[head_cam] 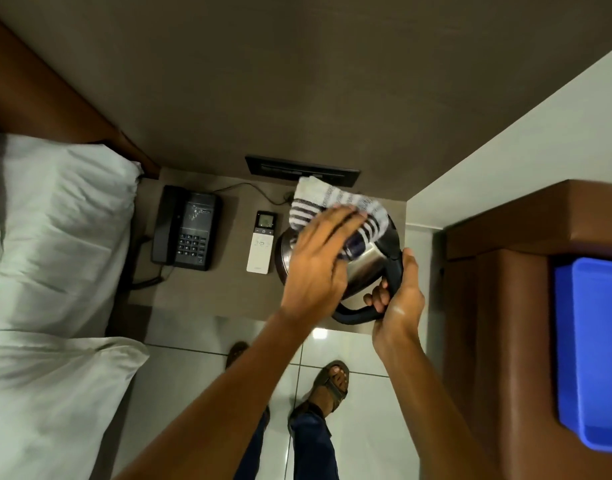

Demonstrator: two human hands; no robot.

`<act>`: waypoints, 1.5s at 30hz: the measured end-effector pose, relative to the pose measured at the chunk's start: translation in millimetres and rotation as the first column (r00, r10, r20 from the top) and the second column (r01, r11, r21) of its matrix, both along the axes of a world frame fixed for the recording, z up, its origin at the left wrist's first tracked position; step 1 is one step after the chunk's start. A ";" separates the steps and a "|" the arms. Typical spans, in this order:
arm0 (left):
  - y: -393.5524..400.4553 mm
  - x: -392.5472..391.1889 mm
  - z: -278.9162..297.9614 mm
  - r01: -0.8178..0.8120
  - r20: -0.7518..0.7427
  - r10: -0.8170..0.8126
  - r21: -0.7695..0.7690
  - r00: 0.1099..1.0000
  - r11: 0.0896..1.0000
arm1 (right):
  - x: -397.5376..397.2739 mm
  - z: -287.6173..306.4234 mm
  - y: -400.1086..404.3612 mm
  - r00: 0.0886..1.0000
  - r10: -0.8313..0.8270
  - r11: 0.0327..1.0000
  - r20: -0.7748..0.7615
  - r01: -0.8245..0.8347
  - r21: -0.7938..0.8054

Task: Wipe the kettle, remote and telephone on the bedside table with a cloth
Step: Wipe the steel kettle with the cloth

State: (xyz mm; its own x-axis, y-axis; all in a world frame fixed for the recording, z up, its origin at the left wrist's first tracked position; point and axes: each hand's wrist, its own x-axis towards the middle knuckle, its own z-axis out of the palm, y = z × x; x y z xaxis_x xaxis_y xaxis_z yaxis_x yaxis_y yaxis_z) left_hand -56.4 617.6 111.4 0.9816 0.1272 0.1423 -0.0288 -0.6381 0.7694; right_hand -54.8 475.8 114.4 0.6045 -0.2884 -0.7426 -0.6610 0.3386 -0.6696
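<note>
Dark brown wall (297, 81) behind the bench (228, 292), black switch panel (303, 169) above its far edge, white-sheeted bed (55, 254) with wooden headboard (55, 98) alongside, glossy pale tiled floor (367, 393) below, blue tub (592, 351) opposite.

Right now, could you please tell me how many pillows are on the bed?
2: one pillow lies nearer the headboard, beside the telephone; the other pillow lies nearer the camera. More may lie beyond the picture's left edge.

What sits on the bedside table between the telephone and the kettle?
In the head view, only the white remote lies between the telephone and the kettle, flat on the table, apart from both.
</note>
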 end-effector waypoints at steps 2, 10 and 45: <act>-9.5 -24.5 -7.3 0.048 0.004 -0.048 0.045 0.999 0.998 | -3.6 -1.7 1.8 0.999 -0.032 0.999 -0.020 0.033 0.013; 14.7 -32.4 -17.3 -0.356 -0.271 0.278 -0.304 0.921 0.883 | -7.4 -5.5 -8.4 1.000 0.015 1.000 0.025 -0.014 -0.021; 5.6 -77.5 -50.2 0.078 0.059 -0.093 0.221 0.994 0.972 | 29.3 12.7 -4.1 0.997 -0.003 1.000 0.077 0.002 0.023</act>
